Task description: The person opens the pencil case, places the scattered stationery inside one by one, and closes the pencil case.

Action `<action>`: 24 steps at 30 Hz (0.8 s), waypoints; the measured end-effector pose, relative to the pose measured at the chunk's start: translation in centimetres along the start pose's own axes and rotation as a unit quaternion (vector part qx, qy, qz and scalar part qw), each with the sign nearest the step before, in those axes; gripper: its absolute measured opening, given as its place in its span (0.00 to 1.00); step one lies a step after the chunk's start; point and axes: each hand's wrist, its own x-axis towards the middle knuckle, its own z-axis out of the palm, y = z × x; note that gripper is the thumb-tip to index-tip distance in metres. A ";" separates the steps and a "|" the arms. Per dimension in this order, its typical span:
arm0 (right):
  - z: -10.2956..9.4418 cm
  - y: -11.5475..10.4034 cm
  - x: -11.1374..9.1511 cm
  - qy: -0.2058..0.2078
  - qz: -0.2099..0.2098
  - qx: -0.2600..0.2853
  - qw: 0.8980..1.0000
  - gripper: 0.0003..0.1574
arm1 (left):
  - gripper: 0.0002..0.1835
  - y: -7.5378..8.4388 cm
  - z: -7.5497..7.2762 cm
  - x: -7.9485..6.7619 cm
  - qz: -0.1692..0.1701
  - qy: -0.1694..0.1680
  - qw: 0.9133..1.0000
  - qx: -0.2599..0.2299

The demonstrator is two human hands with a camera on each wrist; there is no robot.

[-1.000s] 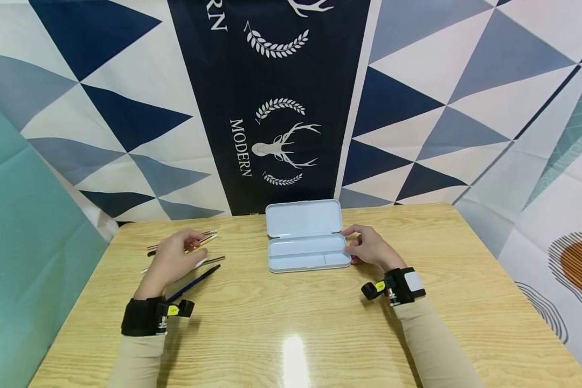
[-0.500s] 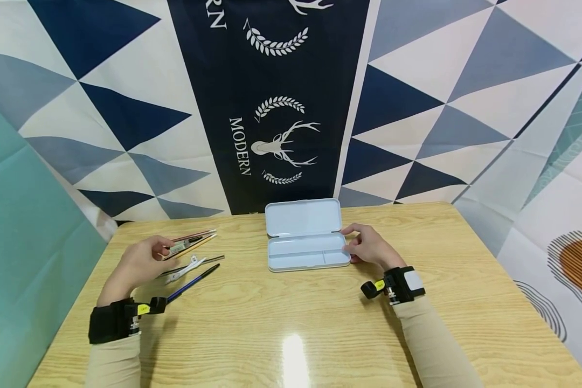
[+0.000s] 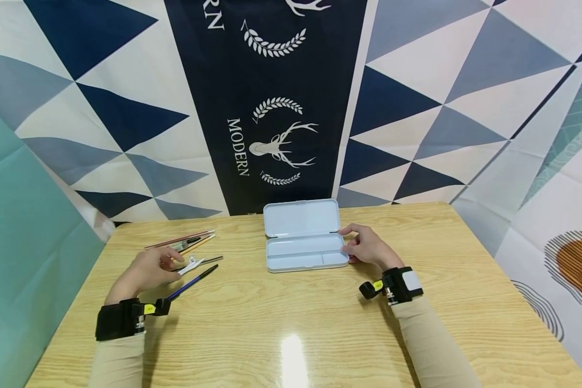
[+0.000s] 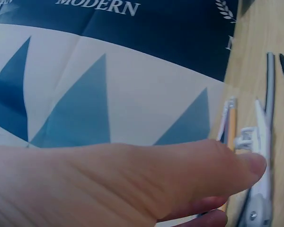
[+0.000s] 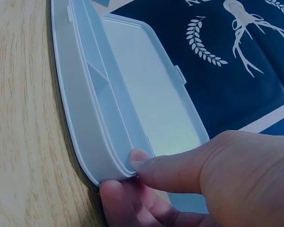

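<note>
A light blue pencil case (image 3: pixel 307 261) lies with its lid up at the back of the table. My right hand (image 3: pixel 368 248) pinches its right end, thumb inside the rim (image 5: pixel 116 158) and fingers against the outside. My left hand (image 3: pixel 147 269) is over the writing tools at left. Its thumb (image 4: pixel 251 168) overlaps a white drawing compass (image 3: pixel 192 265) in the left wrist view, while the other fingers are curled beside it with a gap between. A grey pencil (image 4: pixel 270 80) lies beside the compass.
Behind the compass lie a yellow pencil (image 3: pixel 199 243), a reddish pencil (image 3: pixel 177 239) and a small labelled item (image 3: pixel 179 246). Nearer the front is a blue pen (image 3: pixel 191 283) with a black cap. Patterned cloth (image 3: pixel 281 108) hangs along the table's back edge.
My left hand first drew back leftward from above the tools, uncovering the compass, then came slightly forward and right to it. The right hand and pencil case stayed put.
</note>
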 end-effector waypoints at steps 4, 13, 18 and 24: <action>0.0 0.0 0.1 0.000 0.005 -0.001 1.000 0.29 | 0.17 0.1 0.5 0.4 -0.011 -0.009 1.000 0.000; 0.1 0.0 0.1 -0.002 0.007 0.001 1.000 0.30 | 0.15 -0.5 1.3 0.9 -0.026 -0.016 1.000 0.000; 0.0 -0.1 0.0 -0.004 0.006 0.000 1.000 0.30 | 0.12 -0.6 1.4 0.9 -0.021 -0.010 1.000 0.013; 0.0 0.0 -0.1 -0.005 0.002 -0.001 1.000 0.30 | 0.10 -0.8 1.3 1.0 -0.027 -0.009 0.999 0.018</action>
